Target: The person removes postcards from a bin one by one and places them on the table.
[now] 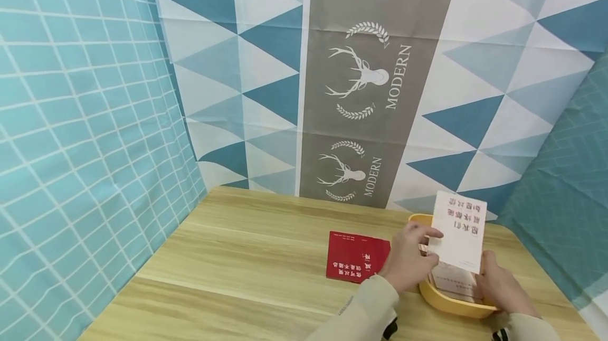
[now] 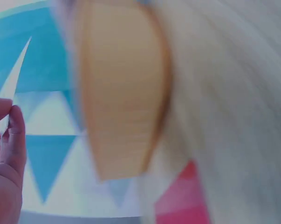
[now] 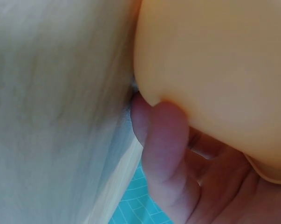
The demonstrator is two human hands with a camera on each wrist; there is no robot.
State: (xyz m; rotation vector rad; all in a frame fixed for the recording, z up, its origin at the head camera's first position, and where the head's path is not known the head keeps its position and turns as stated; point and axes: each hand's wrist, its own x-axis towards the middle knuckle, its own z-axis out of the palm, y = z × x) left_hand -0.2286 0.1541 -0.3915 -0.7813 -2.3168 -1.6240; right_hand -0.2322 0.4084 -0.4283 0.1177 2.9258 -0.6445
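A white card with dark red characters (image 1: 458, 230) is pinched at its left edge by the left hand (image 1: 410, 254), above a yellow basket (image 1: 444, 301). In the left wrist view the card (image 2: 15, 74) shows almost edge-on between thumb and fingers of the left hand (image 2: 7, 163). More cards (image 1: 456, 280) lie inside the basket. The right hand (image 1: 505, 285) grips the basket's right side; in the right wrist view the fingers of the right hand (image 3: 177, 163) curl against the basket's outer wall (image 3: 219, 70).
A red card or booklet with white characters (image 1: 349, 256) lies on the wooden table (image 1: 228, 262), left of the basket. Patterned cloth (image 1: 271, 82) hangs behind the table, with blue tiled cloth (image 1: 85, 109) along the left side.
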